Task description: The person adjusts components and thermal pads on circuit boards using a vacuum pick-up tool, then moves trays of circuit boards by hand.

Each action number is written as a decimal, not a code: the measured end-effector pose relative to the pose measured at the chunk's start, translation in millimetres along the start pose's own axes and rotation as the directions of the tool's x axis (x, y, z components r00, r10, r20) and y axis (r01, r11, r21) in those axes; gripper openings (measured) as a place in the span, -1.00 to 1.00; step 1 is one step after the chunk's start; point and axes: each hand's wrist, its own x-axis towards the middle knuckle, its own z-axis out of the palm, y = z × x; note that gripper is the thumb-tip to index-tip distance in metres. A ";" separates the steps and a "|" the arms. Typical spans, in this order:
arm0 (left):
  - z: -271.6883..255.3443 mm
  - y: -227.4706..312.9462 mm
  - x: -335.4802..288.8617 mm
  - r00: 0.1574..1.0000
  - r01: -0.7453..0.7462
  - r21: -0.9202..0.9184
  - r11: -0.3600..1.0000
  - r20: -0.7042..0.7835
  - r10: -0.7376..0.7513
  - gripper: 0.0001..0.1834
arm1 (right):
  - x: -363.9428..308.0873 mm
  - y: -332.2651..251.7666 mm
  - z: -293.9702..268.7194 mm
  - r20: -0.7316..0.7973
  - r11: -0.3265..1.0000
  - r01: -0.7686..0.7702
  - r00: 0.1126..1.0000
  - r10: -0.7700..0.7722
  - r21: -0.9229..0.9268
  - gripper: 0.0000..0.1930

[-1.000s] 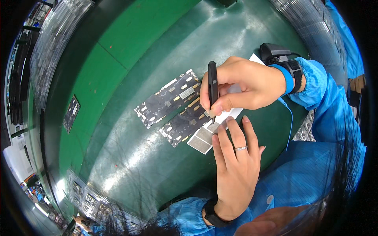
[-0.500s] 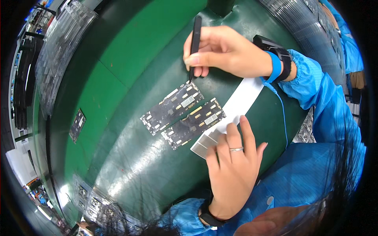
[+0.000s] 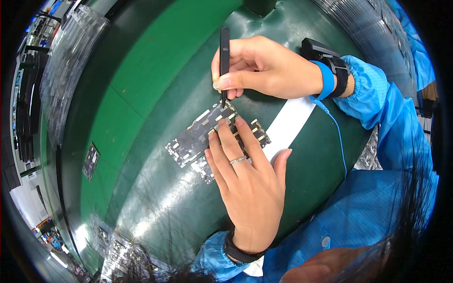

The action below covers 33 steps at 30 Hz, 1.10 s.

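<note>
Two black circuit boards lie side by side on the green mat [image 3: 155, 188]. My left hand [image 3: 250, 188], fingers stretched out, rests over them with its fingertips on the upper circuit board [image 3: 188, 141]. It hides much of the lower circuit board [image 3: 203, 169]. Between thumb and fingers my right hand [image 3: 264, 66] grips slim black tweezers [image 3: 224, 52], held steeply upright. Their tip touches or hovers just over the upper board's far right end. A white strip [image 3: 292, 120] runs from below my right wrist down to my left thumb, its lower end covered by my left hand.
Another circuit board [image 3: 91, 161] lies alone at the left. Clear plastic trays are stacked at the far left [image 3: 71, 70] and far right [image 3: 363, 33]; another tray with boards [image 3: 125, 252] sits at the lower left. A blue cord [image 3: 339, 127] trails from my right wristband.
My left hand has moved left and up, off the white strip and onto the circuit boards. The tweezers have shifted slightly left and down, still at the upper board's end.
</note>
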 end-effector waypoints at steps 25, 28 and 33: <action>12.6 19.5 -32.3 0.971 -0.145 -0.032 0.989 0.189 0.149 -0.10 | -33.1 6.9 16.8 0.278 0.984 0.024 0.960 0.026 -0.176 -0.80; 13.4 14.5 -34.1 0.966 -0.146 0.003 0.989 0.217 0.142 -0.11 | -28.5 8.3 19.4 0.290 0.981 0.025 0.957 0.032 -0.192 -0.81; 12.6 4.8 -34.5 0.951 -0.158 0.020 0.987 0.274 0.147 -0.13 | -25.3 13.2 27.6 0.297 0.983 0.016 0.954 0.039 -0.182 -0.81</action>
